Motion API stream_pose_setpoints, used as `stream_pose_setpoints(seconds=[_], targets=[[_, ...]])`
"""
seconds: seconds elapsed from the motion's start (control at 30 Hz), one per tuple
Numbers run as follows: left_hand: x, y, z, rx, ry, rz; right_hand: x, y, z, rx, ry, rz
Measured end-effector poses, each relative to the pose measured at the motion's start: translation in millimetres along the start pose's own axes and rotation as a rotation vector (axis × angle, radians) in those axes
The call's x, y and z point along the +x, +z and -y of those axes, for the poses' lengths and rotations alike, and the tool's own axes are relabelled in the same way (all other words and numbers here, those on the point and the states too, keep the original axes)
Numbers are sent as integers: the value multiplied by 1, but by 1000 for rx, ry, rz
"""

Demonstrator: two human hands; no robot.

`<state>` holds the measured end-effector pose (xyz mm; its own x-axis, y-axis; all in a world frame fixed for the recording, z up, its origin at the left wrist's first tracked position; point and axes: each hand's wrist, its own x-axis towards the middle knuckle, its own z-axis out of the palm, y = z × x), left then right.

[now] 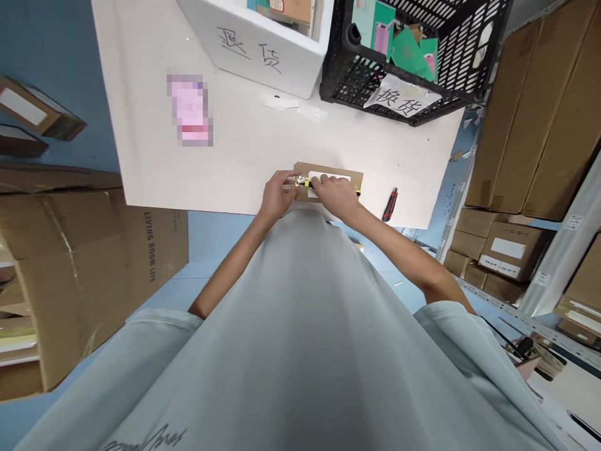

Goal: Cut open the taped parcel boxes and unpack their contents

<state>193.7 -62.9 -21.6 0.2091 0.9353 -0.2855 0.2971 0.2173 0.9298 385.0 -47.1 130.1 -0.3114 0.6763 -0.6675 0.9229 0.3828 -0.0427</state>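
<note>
A flat brown cardboard box with a white label lies at the front edge of the white table. My left hand grips its left end, fingers closed by a shiny strip of clear tape. In my right hand is a yellow-and-black box cutter, held over the box. The cutter's tip points left at the taped end; whether its blade touches the tape I cannot tell. A second box cutter, red and black, lies on the table to the right of my right hand.
At the back stand a white foam box and a black plastic crate holding green packages. A pixelated pink item lies at left on the table. Large cartons stand left on the floor; shelved boxes line the right.
</note>
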Motion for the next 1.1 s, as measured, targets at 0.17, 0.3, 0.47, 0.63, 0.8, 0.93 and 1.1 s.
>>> stream_pose_setpoints(seconds=[0.17,0.3,0.47,0.63,0.8,0.93,1.1], targets=[[-4,4,-2,5,-23,-39,-4,3,-6,-4,-11,-10],[-6,7,-3,6,-42,-81,-16,8,-22,-12,18,9],[-9,9,-5,38,-63,-111,-48,28,-70,-11,96,22],[-12,17,-11,67,-84,-112,-82,61,-121,9,175,6],[-16,24,-16,94,-90,-136,-93,88,-145,97,190,-41],[-17,26,-16,143,-75,-146,-93,105,-162,155,192,-83],[-16,25,-13,156,-71,-150,-85,137,-181,249,177,-133]])
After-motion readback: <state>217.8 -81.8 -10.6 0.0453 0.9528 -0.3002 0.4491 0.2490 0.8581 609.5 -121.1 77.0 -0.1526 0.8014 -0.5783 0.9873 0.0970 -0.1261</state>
